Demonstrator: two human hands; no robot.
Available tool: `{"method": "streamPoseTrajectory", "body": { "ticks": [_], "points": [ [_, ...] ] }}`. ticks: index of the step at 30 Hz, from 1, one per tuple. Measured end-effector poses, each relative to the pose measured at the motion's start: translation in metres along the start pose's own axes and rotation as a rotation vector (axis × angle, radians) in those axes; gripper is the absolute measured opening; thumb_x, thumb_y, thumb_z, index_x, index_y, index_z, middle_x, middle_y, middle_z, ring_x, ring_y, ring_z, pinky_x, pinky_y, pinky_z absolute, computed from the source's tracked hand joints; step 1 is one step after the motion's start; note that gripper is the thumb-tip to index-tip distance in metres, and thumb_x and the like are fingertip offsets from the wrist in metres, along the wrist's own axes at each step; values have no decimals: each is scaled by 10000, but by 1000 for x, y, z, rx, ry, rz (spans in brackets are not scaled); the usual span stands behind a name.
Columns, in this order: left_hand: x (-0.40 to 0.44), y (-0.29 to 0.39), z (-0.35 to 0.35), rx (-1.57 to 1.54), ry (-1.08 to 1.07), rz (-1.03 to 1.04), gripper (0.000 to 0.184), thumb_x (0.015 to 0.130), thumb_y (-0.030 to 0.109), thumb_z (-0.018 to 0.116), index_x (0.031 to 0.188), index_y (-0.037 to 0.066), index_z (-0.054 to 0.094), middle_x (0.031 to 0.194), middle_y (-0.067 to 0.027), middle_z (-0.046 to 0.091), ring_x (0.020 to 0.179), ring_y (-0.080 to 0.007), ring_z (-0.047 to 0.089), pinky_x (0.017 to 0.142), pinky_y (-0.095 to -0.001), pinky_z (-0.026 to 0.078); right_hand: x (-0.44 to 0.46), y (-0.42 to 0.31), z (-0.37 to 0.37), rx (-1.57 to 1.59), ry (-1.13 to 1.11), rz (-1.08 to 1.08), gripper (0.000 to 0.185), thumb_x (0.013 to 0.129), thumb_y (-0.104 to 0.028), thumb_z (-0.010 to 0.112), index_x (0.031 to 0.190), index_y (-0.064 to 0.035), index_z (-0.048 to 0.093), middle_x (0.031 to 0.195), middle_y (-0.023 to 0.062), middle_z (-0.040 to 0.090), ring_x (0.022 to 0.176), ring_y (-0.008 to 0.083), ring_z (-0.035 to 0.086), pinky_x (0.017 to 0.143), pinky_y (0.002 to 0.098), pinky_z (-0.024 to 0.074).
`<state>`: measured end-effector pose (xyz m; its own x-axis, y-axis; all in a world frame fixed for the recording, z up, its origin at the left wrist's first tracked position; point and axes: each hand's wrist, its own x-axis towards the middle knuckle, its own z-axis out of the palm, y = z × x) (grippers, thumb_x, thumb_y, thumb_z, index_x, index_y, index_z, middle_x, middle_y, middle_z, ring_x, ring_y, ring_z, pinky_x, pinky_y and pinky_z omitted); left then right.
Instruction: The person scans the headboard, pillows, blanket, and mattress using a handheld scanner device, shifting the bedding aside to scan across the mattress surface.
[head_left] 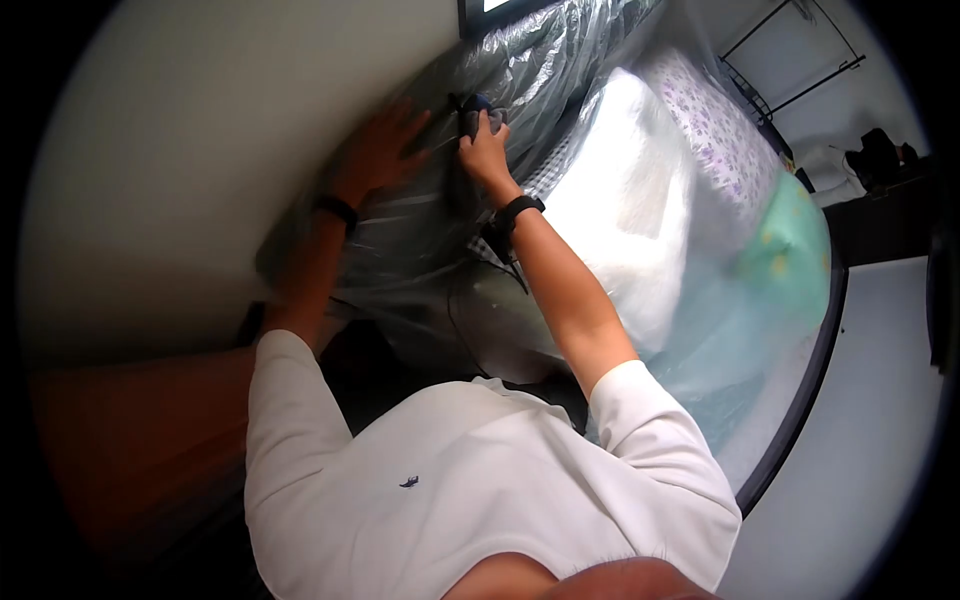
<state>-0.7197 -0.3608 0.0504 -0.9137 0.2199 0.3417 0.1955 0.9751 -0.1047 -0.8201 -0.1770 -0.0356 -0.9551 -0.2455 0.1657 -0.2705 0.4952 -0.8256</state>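
Note:
My left hand (388, 148) has its fingers spread, slightly blurred, over the dark area of the clear plastic sheet (420, 225) beside the wall. I cannot tell whether it presses on the sheet. To its right, my right hand (487, 155) has its fingers closed on a small dark grey-blue bundle (482, 113), which looks like cloth; its exact kind is unclear. Both wrists wear black bands. A black cord hangs beneath my right wrist.
Under the plastic sit a white bulky bundle (635, 190), a purple-flowered cushion-like item (715, 130) and a green bundle (790, 245). A pale wall (230, 150) rises on the left. A black metal rack (790, 75) stands at the upper right, near dark furniture (880, 215).

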Motion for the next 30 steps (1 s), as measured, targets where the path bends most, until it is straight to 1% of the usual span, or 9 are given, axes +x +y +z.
{"method": "streamPoseTrajectory", "body": {
  "ticks": [6, 10, 15, 18, 19, 22, 25, 27, 30],
  "points": [
    [-5, -9, 4, 8, -52, -14, 712, 897, 499, 639, 1511, 253, 374, 1549, -170, 331, 1396, -381, 355, 1144, -486, 324, 24, -1, -23, 9, -36, -233, 684, 856, -169, 572, 1467, 42, 351, 1434, 411, 265, 1351, 544, 305, 1142, 462, 305],
    [-7, -7, 2, 13, -9, 62, 681, 888, 501, 640, 1489, 271, 416, 1547, -161, 335, 1361, -378, 391, 1129, -490, 343, 53, 3, -23, -177, -13, -498, 619, 861, -198, 526, 1405, 78, 421, 1420, 405, 336, 1372, 538, 279, 1160, 600, 180],
    [0, -10, 5, -2, -124, -26, 659, 874, 481, 667, 1471, 329, 435, 1554, -149, 332, 1364, -372, 395, 1134, -485, 345, 146, 49, -33, -246, 87, -248, 650, 918, -301, 430, 1433, 87, 353, 1463, 424, 243, 1421, 539, 164, 1148, 647, 123],
    [0, -7, 2, -22, -139, -38, 661, 867, 490, 669, 1469, 355, 430, 1552, -141, 338, 1364, -366, 400, 1132, -486, 350, 188, 59, -61, -191, 97, -28, 685, 930, -355, 392, 1504, 4, 286, 1474, 451, 181, 1392, 556, 234, 1163, 529, 222],
    [2, -11, -1, -7, -127, -25, 662, 868, 495, 666, 1470, 362, 427, 1550, -137, 341, 1362, -362, 405, 1131, -487, 353, 201, 62, -72, -145, 71, 66, 740, 912, -384, 417, 1528, -8, 249, 1478, 450, 202, 1377, 555, 255, 1172, 470, 228],
    [-2, -6, -8, -63, -145, -62, 662, 886, 495, 645, 1487, 354, 406, 1570, -121, 306, 1413, -364, 331, 1157, -490, 320, 241, 106, -82, -126, 116, 168, 729, 907, -366, 421, 1491, 47, 282, 1437, 368, 396, 1356, 557, 300, 1154, 490, 257],
    [-7, -11, 2, -39, -61, -25, 668, 883, 493, 651, 1488, 360, 402, 1568, -116, 312, 1407, -358, 343, 1154, -489, 324, 239, 108, -80, -143, 49, 282, 676, 907, -346, 419, 1458, 37, 341, 1412, 352, 442, 1335, 549, 356, 1139, 502, 285],
    [-6, -13, 7, -13, -40, -10, 673, 875, 507, 652, 1484, 364, 405, 1553, -125, 334, 1386, -351, 371, 1138, -488, 343, 222, 102, -76, -155, 71, 283, 575, 924, -296, 392, 1373, 64, 405, 1275, 433, 484, 1215, 545, 475, 1066, 518, 373],
    [-1, -15, 12, 20, -8, 15, 677, 869, 523, 649, 1481, 361, 409, 1536, -135, 358, 1362, -344, 402, 1120, -489, 363, 168, 73, -58, -272, 93, 203, 575, 925, -281, 401, 1363, 91, 401, 1304, 465, 425, 1132, 558, 517, 992, 524, 433]
  ]
}}
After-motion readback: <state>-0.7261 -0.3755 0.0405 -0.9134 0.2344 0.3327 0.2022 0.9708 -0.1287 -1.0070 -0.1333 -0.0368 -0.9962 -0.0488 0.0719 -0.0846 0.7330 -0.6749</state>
